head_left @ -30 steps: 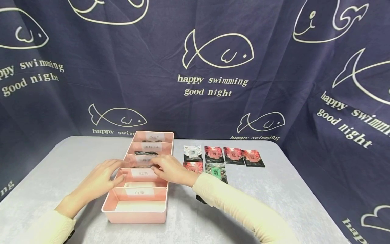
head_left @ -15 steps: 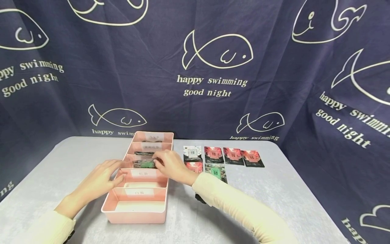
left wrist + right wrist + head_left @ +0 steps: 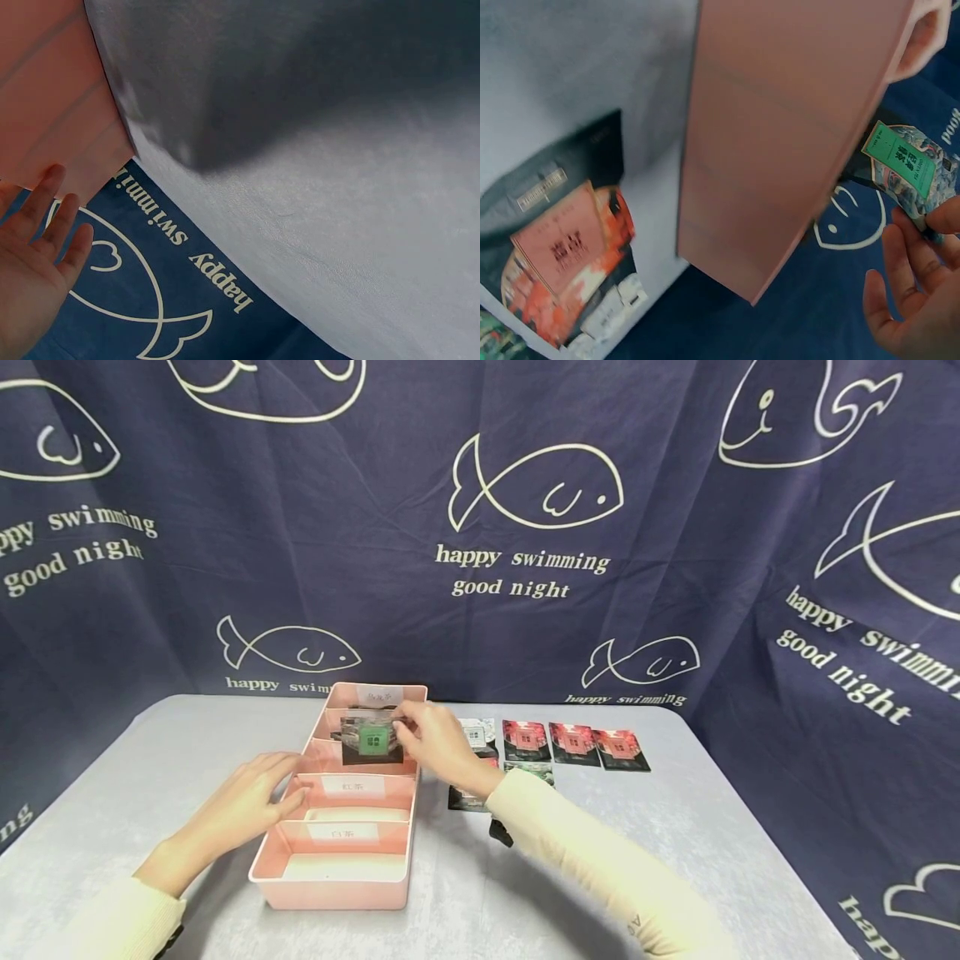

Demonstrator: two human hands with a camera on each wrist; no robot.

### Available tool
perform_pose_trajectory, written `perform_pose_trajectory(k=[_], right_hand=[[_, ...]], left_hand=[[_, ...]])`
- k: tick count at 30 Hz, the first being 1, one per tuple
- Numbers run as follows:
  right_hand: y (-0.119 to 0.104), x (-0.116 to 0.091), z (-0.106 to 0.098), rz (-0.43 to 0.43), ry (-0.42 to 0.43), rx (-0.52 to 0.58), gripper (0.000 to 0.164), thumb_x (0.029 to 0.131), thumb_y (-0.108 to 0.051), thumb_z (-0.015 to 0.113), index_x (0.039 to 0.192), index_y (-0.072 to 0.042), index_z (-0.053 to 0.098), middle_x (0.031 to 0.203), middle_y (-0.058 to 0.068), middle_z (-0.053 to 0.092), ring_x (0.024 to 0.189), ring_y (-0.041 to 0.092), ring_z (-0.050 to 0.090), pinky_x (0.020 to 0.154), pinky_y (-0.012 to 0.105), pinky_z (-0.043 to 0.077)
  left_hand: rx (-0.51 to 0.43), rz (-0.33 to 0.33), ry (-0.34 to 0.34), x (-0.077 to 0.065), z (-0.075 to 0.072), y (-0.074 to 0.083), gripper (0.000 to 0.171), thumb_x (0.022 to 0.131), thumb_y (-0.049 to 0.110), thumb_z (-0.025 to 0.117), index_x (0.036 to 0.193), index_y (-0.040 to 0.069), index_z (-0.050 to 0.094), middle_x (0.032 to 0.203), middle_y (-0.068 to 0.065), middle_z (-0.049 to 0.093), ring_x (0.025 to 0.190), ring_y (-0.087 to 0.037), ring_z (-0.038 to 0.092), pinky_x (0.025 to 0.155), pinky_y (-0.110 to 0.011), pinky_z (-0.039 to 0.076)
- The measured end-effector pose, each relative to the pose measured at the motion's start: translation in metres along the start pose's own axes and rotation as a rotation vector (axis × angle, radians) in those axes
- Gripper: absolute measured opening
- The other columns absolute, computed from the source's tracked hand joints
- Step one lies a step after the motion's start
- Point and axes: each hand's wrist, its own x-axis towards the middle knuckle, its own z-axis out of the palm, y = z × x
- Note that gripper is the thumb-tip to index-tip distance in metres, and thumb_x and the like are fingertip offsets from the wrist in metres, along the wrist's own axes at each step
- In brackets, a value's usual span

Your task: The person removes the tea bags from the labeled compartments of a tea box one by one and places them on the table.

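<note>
Green-labelled sachet pinched above the pink box

Nearest are two cream knitted sleeves, the left sleeve [image 3: 142, 918] at the lower left and the right sleeve [image 3: 585, 860] reaching in from the lower right, with a black strap [image 3: 500, 832] showing beneath its cuff. Between them stands a long pink rectangular box [image 3: 333, 895], divided crosswise into five compartments. The nearest compartment bears a white paper label [image 3: 343, 832] with dark characters; the one behind it has a similar label.

The left hand [image 3: 251, 789] is at the box's left side, its fingers spread apart and loosely extended; the left wrist view shows the fingertips by the outer wall, though whether they touch it I cannot tell.

Farther in, the right hand [image 3: 438, 739] pinches the edge of a flat, dark, glossy sachet with a green square label [image 3: 372, 740] between thumb and finger. This sachet is above the box's farther compartments, its printed face turned to the person; whether its lower edge dips inside is unclear.

Right of the box, on the pale grey tabletop [image 3: 202, 727], lie a red-printed sachet [image 3: 468, 797] and another green-labelled one [image 3: 534, 771], both partly covered. Behind them runs a row: a white-topped sachet [image 3: 482, 735], then three red-and-black sachets [image 3: 575, 744].

Beyond hangs a navy fabric curtain [image 3: 397, 502] printed with cream fish and lettering.
</note>
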Motion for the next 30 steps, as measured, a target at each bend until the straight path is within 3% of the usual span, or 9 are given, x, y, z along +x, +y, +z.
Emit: perform_pose_trajectory(k=[14,21,30], right_hand=[[0.015,-0.006,-0.039,0.029,0.029,0.032,0.011,0.087,-0.012,0.057,0.090,-0.010,0.067,0.073,-0.001,0.066,0.066,0.008,0.058,0.056,0.019,0.044],[0.035,-0.020,-0.058,0.050,0.045,0.028,0.010,0.086,-0.010,0.057,0.087,-0.010,0.067,0.069,-0.002,0.065,0.063,0.008,0.057,0.056,0.021,0.044],[0.067,-0.046,-0.077,0.132,0.005,-0.026,0.009,0.086,-0.010,0.058,0.088,-0.008,0.067,0.072,0.001,0.066,0.062,0.009,0.057,0.057,0.022,0.047]], left_hand=[[0.006,0.008,0.015,0.000,0.001,-0.002,0.042,0.082,0.027,0.061,0.113,-0.001,0.058,0.114,-0.018,0.060,0.110,-0.037,0.052,0.093,-0.052,0.039],[0.013,0.011,0.013,0.000,0.001,-0.002,0.043,0.081,0.026,0.061,0.114,-0.002,0.058,0.114,-0.018,0.060,0.110,-0.038,0.052,0.094,-0.051,0.039],[0.011,0.018,0.017,0.000,0.002,-0.002,0.044,0.081,0.026,0.062,0.114,-0.002,0.058,0.114,-0.018,0.060,0.110,-0.038,0.052,0.094,-0.051,0.040]])
